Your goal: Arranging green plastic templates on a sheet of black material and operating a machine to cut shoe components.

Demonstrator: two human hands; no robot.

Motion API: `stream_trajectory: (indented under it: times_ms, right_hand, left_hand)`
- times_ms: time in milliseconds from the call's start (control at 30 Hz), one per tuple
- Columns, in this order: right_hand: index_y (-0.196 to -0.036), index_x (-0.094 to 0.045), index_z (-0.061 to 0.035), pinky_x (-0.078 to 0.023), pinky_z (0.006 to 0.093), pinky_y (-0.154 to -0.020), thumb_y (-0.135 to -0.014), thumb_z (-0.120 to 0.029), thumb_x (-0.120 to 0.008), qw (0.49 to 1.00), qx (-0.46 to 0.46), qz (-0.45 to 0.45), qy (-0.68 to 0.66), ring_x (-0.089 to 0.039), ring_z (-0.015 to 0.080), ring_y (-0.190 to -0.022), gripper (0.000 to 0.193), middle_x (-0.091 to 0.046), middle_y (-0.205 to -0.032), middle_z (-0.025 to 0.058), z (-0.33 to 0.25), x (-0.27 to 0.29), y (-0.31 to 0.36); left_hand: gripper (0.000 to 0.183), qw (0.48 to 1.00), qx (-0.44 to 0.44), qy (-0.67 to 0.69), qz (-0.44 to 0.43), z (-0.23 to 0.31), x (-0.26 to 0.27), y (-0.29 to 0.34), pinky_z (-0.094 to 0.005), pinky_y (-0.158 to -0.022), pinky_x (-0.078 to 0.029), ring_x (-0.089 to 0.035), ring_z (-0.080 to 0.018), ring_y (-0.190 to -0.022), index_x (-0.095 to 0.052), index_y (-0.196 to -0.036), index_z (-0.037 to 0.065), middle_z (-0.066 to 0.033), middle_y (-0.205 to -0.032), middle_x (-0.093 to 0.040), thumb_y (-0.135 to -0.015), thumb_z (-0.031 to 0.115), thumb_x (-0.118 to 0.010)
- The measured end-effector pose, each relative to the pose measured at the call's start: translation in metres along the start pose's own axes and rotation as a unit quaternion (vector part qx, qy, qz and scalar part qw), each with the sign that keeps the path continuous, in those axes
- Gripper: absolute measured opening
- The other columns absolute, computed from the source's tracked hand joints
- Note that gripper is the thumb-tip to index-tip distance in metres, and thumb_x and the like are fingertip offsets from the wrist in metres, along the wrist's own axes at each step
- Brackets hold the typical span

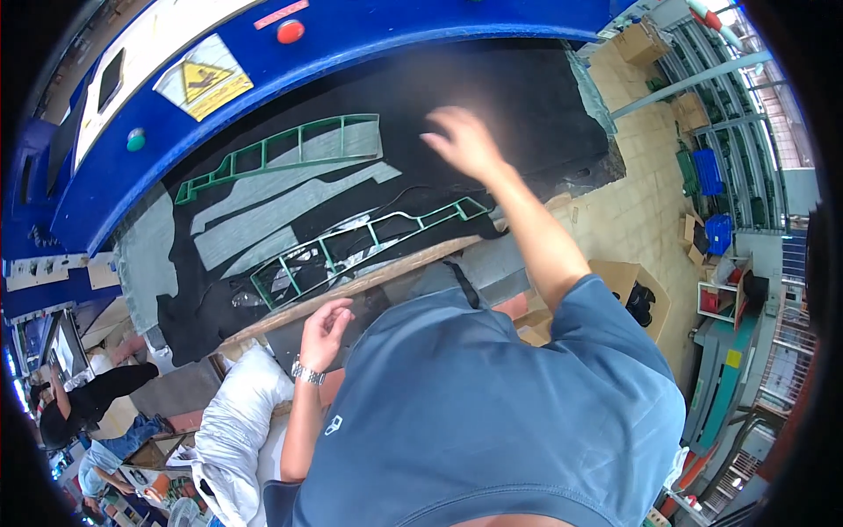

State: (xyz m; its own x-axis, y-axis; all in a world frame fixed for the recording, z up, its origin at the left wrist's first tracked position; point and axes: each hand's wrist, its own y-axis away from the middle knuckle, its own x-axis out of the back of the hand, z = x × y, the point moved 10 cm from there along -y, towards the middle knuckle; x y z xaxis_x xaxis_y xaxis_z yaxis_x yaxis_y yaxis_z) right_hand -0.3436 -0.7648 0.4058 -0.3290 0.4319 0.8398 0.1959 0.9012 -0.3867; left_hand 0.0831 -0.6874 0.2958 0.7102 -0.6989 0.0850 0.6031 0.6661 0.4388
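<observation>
My right hand [467, 142] reaches over the right part of a black sheet [536, 105], fingers stretched out with the thumb apart; nothing shows in it. Whether it touches the sheet I cannot tell. My left hand [323, 332], with a metal watch at the wrist, hovers by the wooden front edge of the table [351, 292]. Its fingers curl loosely and hold nothing visible. Two long green cutting dies with cross bars lie on the sheet: an upper die [299, 142] and a lower die [327, 253] nearer me. Between them, long cut-outs show a grey surface [281, 211].
A blue machine beam [369, 35] with a red button [290, 32], a green button [136, 139] and a yellow warning label [206, 79] spans the far side. A white bundle [237, 422] lies at lower left. An open cardboard box [654, 307] stands right; other people work at left.
</observation>
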Motion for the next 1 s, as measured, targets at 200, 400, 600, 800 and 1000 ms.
stream_trajectory:
  times_ms: [200, 400, 600, 800, 1000]
  right_hand:
    - [-0.121, -0.073, 0.0018, -0.055, 0.0438, -0.099, -0.09, -0.036, -0.083, 0.915, -0.312, 0.221, 0.125, -0.071, 0.0366, -0.112, 0.05, -0.074, -0.12, 0.0214, 0.286, 0.181, 0.166]
    - [-0.136, -0.067, 0.0023, -0.055, 0.0378, -0.101, -0.086, -0.04, -0.089, 0.917, -0.378, 0.082, -0.1, -0.065, 0.0275, -0.125, 0.069, -0.066, -0.135, 0.0183, 0.416, 0.177, 0.223]
    - [-0.134, -0.067, -0.0001, -0.041, 0.0454, -0.117, -0.07, -0.032, -0.098, 0.945, -0.298, -0.106, -0.084, -0.046, 0.0348, -0.142, 0.078, -0.054, -0.145, 0.0146, 0.417, 0.188, 0.212]
    - [-0.122, -0.067, 0.0033, -0.044, 0.0438, -0.114, -0.084, -0.022, -0.09, 0.98, -0.173, -0.004, -0.094, -0.055, 0.0369, -0.136, 0.052, -0.06, -0.145, 0.0197, 0.405, 0.192, 0.197]
    - [-0.113, -0.063, 0.0, -0.043, 0.0196, -0.064, -0.107, -0.013, -0.069, 0.878, -0.358, 0.059, -0.313, -0.052, -0.0014, -0.075, 0.016, -0.067, -0.088, -0.003, 0.393, 0.212, 0.169]
  left_hand:
    - [0.024, 1.0, -0.02, 0.018, 0.007, 0.065, -0.057, -0.072, -0.025, -0.087, -0.053, -0.069, -0.0081, -0.096, -0.07, -0.128, 0.002, -0.0013, -0.103, -0.074, -0.106, 0.011, -0.068]
    - [0.024, 0.998, -0.044, -0.045, 0.023, 0.157, -0.146, -0.22, -0.0251, -0.083, -0.054, -0.067, -0.0081, -0.094, -0.07, -0.128, 0.003, -0.0021, -0.104, -0.072, -0.106, 0.012, -0.067]
    - [0.025, 0.985, -0.036, -0.17, 0.002, 0.181, -0.196, -0.3, -0.0278, -0.087, -0.057, -0.071, -0.0121, -0.094, -0.071, -0.124, 0.001, -0.0053, -0.103, -0.075, -0.101, 0.009, -0.073]
    - [0.031, 0.94, -0.101, -0.293, -0.141, 0.216, -0.323, -0.277, -0.0369, -0.083, -0.06, -0.074, -0.0251, -0.091, -0.072, -0.118, 0.003, -0.012, -0.103, -0.073, -0.091, 0.014, -0.081]
    - [0.051, 0.892, -0.192, -0.389, -0.126, 0.221, -0.38, -0.261, -0.0456, -0.1, -0.052, -0.061, -0.0333, -0.12, -0.071, -0.127, 0.009, -0.0113, -0.13, -0.063, -0.081, 0.024, -0.088]
